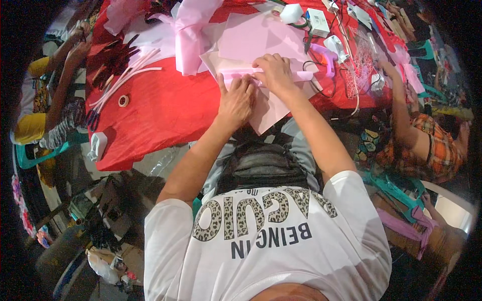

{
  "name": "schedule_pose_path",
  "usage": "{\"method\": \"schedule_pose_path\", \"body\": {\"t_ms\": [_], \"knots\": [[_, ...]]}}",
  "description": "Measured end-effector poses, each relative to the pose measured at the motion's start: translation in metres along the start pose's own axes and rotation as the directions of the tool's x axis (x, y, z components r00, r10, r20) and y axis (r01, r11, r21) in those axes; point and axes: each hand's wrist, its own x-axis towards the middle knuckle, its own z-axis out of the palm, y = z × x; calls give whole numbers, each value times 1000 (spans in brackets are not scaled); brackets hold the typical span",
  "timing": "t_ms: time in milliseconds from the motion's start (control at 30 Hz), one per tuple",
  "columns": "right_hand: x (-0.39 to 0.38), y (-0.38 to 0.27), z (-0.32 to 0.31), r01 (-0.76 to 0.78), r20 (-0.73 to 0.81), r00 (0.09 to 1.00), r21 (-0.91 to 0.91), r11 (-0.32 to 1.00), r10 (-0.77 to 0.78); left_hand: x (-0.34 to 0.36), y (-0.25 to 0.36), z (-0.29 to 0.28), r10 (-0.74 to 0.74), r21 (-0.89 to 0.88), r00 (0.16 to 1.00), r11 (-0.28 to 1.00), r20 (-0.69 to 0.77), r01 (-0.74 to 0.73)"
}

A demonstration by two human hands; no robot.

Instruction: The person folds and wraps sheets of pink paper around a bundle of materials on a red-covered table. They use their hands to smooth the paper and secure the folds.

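My left hand [237, 102] lies on a pink wrapping sheet [266, 108], its fingers spread and pressing on a folded strip along the sheet. Beside it my right hand [275, 75] has bent fingers closed on the same fold. The folded pink strip [303, 76] sticks out to the right of that hand. Beyond my hands lie more flat pink sheets [246, 40], stacked at an angle. A gathered pink wrap [188, 42] stands upright just left of the stack.
The red-covered table [145, 125] holds a tape roll [123, 101], pale stems [125, 75] and a white tape dispenser [98, 146] on the left. A purple glue gun [326, 59], cords and a white box [317, 22] are at right. Other people sit at both sides.
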Motion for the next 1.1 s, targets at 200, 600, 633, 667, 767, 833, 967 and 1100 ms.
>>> {"method": "schedule_pose_path", "body": {"t_ms": [200, 600, 633, 667, 767, 833, 967, 1100], "knots": [[-37, -5, 11, 62, -281, 955, -109, 992, -91, 1, 2, 4, -28, -24, 1000, 999, 4, 28], [-75, 46, 8, -30, -324, 945, -203, 979, -39, 2, 7, 1, -36, -6, 998, 999, 60, 36], [-75, 48, 8, -30, -323, 946, -192, 981, -34, 2, 6, 1, -39, -9, 998, 999, 55, 40], [-76, 50, 9, -31, -322, 946, -181, 983, -29, 2, 6, 2, -43, -13, 998, 999, 51, 43], [-76, 51, 9, -42, -322, 946, -175, 984, -17, 3, 6, 2, -44, 1, 998, 999, 43, 44], [-76, 52, 9, -48, -323, 946, -156, 987, -5, 4, 7, 1, -46, 15, 997, 999, 60, 45], [-79, 57, 10, -46, -294, 956, -110, 993, 12, 4, 7, 0, -51, 31, 992, 998, 118, 48], [-84, 62, 11, -59, -247, 968, -91, 994, 34, 6, 10, -4, -48, 35, 992, 998, 118, 44]]}}
